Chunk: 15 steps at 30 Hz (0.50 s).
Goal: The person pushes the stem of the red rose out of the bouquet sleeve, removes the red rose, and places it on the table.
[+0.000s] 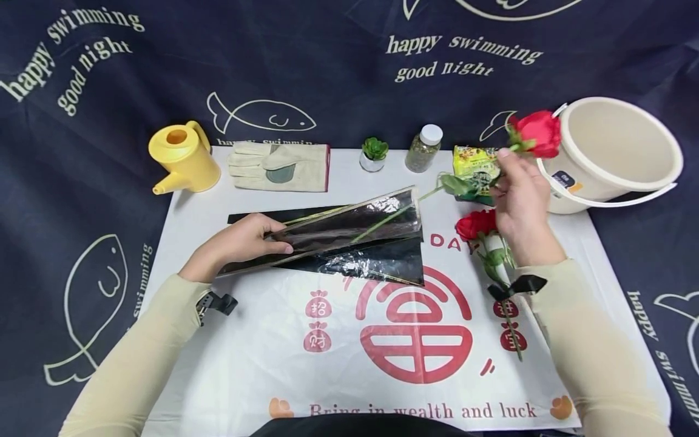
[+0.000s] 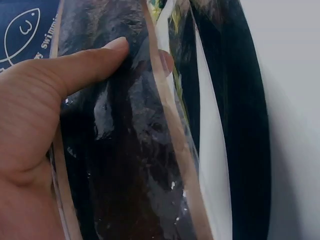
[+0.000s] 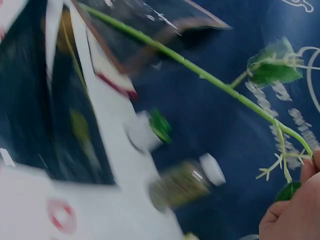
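Note:
My left hand (image 1: 246, 243) grips a clear-and-black flower sleeve (image 1: 377, 218) near its narrow end, with the thumb on top in the left wrist view. More black sleeves (image 1: 377, 261) lie under it on the table. My right hand (image 1: 523, 200) pinches a red rose (image 1: 539, 133) by its stem just below the bloom. The green stem (image 3: 200, 72) slants down to the left, its lower part within the sleeve's wide mouth. A second red rose (image 1: 474, 224) lies on the table beside and partly behind my right hand.
Along the back stand a yellow watering can (image 1: 188, 161), work gloves (image 1: 311, 167), a small potted plant (image 1: 374, 155), a white-lidded jar (image 1: 423, 150) and a yellow-green packet (image 1: 472, 164). A beige bucket (image 1: 584, 164) stands at the back right, close to the rose bloom.

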Motion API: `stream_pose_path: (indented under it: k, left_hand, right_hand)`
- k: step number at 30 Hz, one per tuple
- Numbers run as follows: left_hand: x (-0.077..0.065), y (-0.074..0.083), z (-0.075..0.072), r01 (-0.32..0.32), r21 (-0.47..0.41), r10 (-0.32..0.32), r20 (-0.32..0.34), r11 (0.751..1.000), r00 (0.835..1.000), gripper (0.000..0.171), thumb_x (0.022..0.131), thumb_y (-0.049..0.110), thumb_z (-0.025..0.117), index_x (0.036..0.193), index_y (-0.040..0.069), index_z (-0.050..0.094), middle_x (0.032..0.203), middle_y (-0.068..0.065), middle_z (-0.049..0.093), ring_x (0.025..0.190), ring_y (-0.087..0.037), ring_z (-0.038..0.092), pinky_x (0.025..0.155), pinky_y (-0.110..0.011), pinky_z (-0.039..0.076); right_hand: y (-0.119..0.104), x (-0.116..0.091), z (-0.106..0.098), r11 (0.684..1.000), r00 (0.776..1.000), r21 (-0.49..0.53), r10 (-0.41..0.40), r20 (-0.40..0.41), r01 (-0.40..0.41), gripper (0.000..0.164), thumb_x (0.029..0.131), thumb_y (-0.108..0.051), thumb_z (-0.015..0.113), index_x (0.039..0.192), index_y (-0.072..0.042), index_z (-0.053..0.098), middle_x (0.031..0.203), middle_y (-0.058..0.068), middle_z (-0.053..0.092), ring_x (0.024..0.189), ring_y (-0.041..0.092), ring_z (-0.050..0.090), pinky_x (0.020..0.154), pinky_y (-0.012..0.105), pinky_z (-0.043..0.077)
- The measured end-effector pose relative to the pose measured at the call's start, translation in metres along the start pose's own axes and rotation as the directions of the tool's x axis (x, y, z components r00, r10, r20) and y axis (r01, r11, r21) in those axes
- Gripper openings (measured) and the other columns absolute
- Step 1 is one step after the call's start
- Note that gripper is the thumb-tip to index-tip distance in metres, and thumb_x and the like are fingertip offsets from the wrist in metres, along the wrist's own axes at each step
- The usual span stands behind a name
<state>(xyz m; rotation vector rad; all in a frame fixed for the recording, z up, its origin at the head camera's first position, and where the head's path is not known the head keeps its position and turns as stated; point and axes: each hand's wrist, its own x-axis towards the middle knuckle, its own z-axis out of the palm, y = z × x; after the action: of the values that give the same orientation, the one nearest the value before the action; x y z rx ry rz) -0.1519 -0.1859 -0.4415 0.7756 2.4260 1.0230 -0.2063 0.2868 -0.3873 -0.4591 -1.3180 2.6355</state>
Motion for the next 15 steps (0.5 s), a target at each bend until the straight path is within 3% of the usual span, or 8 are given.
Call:
stream_pose_path:
  k: [3, 9, 12, 15]
  left_hand:
    - [-0.006, -0.005, -0.002, 0.009, -0.009, -0.009, 0.029, 1.000, 1.000, 0.010, 0.085, 0.032, 0.070, 0.079, 0.024, 0.067, 0.073, 0.010, 0.060, 0.060, -0.009, 0.047, 0.058, -0.028, 0.040]
    - [-0.015, -0.012, -0.002, 0.046, -0.040, -0.041, 0.122, 0.998, 0.992, 0.007, 0.085, 0.031, 0.070, 0.082, 0.024, 0.069, 0.074, 0.009, 0.062, 0.060, -0.010, 0.045, 0.057, -0.027, 0.039]
    - [-0.019, -0.014, -0.002, 0.068, -0.059, -0.059, 0.141, 0.996, 0.988, 0.008, 0.085, 0.031, 0.070, 0.084, 0.024, 0.070, 0.076, 0.009, 0.063, 0.061, -0.010, 0.046, 0.058, -0.027, 0.039]
    - [-0.022, -0.015, 0.000, 0.087, -0.087, -0.074, 0.141, 0.992, 0.987, 0.010, 0.085, 0.032, 0.070, 0.084, 0.022, 0.071, 0.077, 0.007, 0.063, 0.063, -0.012, 0.047, 0.058, -0.027, 0.039]
  right_hand:
    - [-0.027, 0.008, -0.006, 0.999, 0.998, 0.004, -0.045, 0.041, 0.045, 0.014, 0.076, 0.003, 0.075, 0.083, 0.005, 0.063, 0.068, 0.010, 0.060, 0.043, 0.017, 0.039, 0.042, 0.027, 0.030]
    - [-0.070, 0.019, -0.019, 0.999, 0.992, 0.014, -0.030, 0.119, 0.029, 0.007, 0.081, 0.014, 0.063, 0.087, 0.012, 0.062, 0.065, 0.015, 0.060, 0.042, 0.020, 0.041, 0.041, 0.029, 0.031]
    - [-0.080, 0.019, -0.028, 0.999, 0.988, -0.048, -0.003, 0.155, 0.010, 0.010, 0.081, 0.016, 0.061, 0.091, 0.013, 0.063, 0.070, 0.017, 0.064, 0.046, 0.022, 0.052, 0.043, 0.030, 0.039]
    - [-0.079, 0.015, -0.038, 0.978, 0.974, -0.209, 0.069, 0.216, -0.023, 0.013, 0.082, 0.015, 0.061, 0.094, 0.011, 0.066, 0.073, 0.014, 0.066, 0.051, 0.018, 0.055, 0.045, 0.029, 0.044]
